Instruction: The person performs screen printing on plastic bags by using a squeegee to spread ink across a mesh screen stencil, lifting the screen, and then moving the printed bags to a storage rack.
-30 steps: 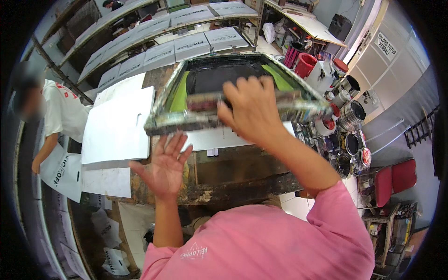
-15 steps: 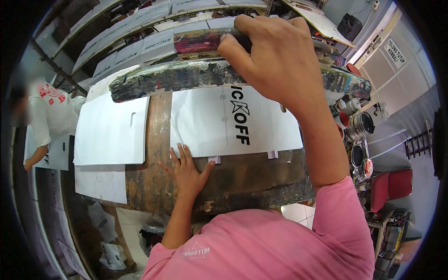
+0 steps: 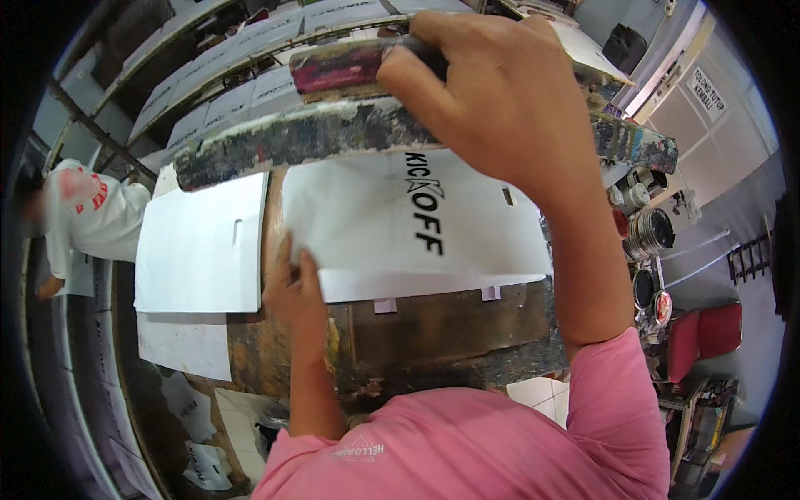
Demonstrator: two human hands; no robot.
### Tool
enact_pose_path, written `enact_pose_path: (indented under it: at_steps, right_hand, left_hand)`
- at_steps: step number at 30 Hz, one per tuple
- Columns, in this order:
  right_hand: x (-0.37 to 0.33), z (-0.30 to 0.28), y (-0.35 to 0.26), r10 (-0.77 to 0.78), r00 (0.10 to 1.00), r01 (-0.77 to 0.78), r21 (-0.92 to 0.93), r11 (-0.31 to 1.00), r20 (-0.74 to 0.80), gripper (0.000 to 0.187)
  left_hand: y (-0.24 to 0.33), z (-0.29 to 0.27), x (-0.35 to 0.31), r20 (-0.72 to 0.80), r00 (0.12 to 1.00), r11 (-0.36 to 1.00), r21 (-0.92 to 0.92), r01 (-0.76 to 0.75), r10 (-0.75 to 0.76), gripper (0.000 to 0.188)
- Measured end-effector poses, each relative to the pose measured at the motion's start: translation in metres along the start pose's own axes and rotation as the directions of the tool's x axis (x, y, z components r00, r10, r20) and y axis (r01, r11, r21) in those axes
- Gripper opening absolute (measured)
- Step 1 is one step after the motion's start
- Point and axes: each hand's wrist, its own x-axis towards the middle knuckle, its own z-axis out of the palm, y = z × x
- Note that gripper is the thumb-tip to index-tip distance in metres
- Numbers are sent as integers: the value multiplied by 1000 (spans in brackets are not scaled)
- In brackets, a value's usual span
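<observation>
My right hand [image 3: 508,108] is raised, closed round a paint-stained squeegee [image 3: 333,73] with a pinkish handle. Just under it is the thick, paint-crusted wooden bar of a printing frame [image 3: 283,137], lifted above the table. Whether my fingers also grip this bar is hidden. A white plastic bag [image 3: 350,208] with black lettering and a cut-out handle lies below the frame, its near part lifted and blurred. My left hand [image 3: 296,292], also blurred, pinches the left edge of that bag. More white shows beneath the bag's near edge.
A stack of white bags [image 3: 200,250] lies to the left on the worn wooden table [image 3: 442,333]. Paint cans [image 3: 650,229] and a red chair [image 3: 704,333] stand to the right. Racks with printed bags [image 3: 225,108] fill the back; a co-worker [image 3: 92,208] bends at the left.
My left hand has gone from lying spread on the bag's near edge to pinching its left edge. The printed bag has lifted and shifted left. The co-worker has leaned over.
</observation>
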Motion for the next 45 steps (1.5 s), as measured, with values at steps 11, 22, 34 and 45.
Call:
enact_pose_path:
  at_steps: [11, 22, 34, 45]
  right_hand:
    - [-22, 13, 1, -7, 999, 5, -39, 999, -41, 41]
    - [-61, 17, -12, 82, 995, -79, -57, 995, 54, 66]
    - [-205, 122, 32, -72, 817, -130, 305, 944, 572, 25]
    - [-65, 371, 166, -80, 921, 83, 9, 997, 382, 27]
  left_hand:
    - [-192, -249, 120, -134, 991, 971, 235, 30, 2, 64]
    - [-59, -157, 71, 353, 932, 988, -152, -27, 80, 72]
    - [-79, -71, -102, 683, 635, 325, -546, 772, -361, 105]
    - [-116, -53, -125, 583, 677, 364, -573, 734, -449, 88]
